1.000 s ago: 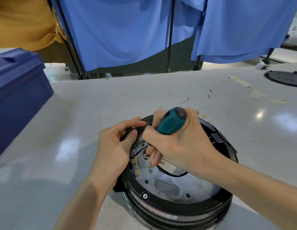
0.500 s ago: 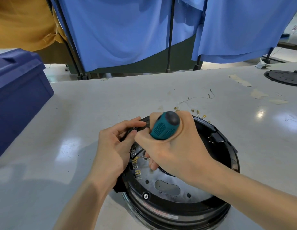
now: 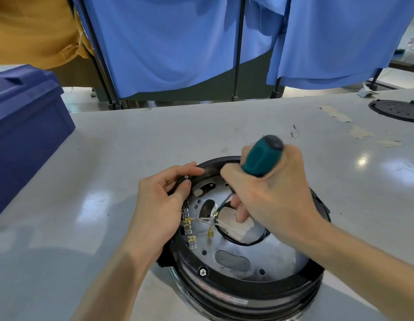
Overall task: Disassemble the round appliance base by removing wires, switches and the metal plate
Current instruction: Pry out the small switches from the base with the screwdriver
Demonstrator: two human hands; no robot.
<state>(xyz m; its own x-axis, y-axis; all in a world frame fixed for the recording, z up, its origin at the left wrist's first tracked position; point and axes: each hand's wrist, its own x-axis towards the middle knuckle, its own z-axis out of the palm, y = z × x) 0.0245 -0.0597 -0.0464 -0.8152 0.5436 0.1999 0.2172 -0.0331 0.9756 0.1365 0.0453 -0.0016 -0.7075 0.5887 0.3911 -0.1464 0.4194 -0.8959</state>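
Note:
A round black appliance base (image 3: 243, 288) lies upside down on the grey table near me. Inside it sits a shiny metal plate (image 3: 254, 258) with holes and slots. White and black wires (image 3: 222, 224) with brass terminals cross the plate, and a row of terminals lines its left edge. My left hand (image 3: 159, 205) grips the base's left rim, thumb and fingers pinching it. My right hand (image 3: 270, 195) is closed round a teal-handled screwdriver (image 3: 261, 156), whose shaft points down into the base; its tip is hidden behind my fingers.
A dark blue plastic bin (image 3: 25, 126) stands at the left. A black round lid part (image 3: 398, 110) lies at the far right, with tape scraps and a loose thin wire (image 3: 295, 132) near it. Blue curtains on black stands hang behind the table.
My right hand with the screwdriver has shifted to the right and farther from me, uncovering the wires and more of the plate. My left hand stays on the rim.

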